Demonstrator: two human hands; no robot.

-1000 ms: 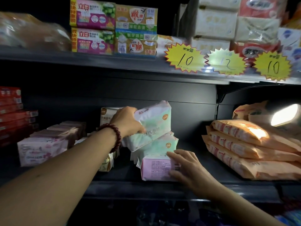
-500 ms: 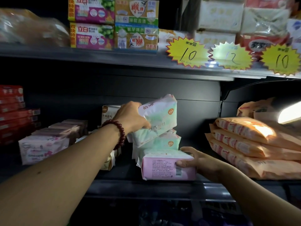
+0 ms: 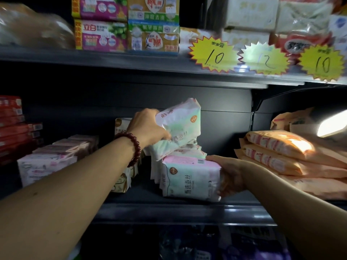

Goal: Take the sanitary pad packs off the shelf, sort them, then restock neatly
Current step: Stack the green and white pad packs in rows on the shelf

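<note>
Packs in pink wrap (image 3: 47, 166) line the left of the shelf (image 3: 178, 210). My left hand (image 3: 148, 128), beaded bracelet (image 3: 134, 147) at the wrist, curls round a green-and-white pad pack (image 3: 180, 126), tilted above the middle pile (image 3: 187, 150). My right hand (image 3: 229, 177) grips a matching pack (image 3: 191, 182) by its right end, upright at the shelf's front. Orange packs (image 3: 277, 151) lie stacked farther right.

A dark metal shelving unit fills the frame, its upper shelf (image 3: 112, 59) crossing the top and its lower shelf (image 3: 178, 211) the bottom. A black back panel (image 3: 225, 119) lies between. A bright lamp (image 3: 332, 125) glows at right; yellow starburst price tags (image 3: 265, 59) hang upper right.
</note>
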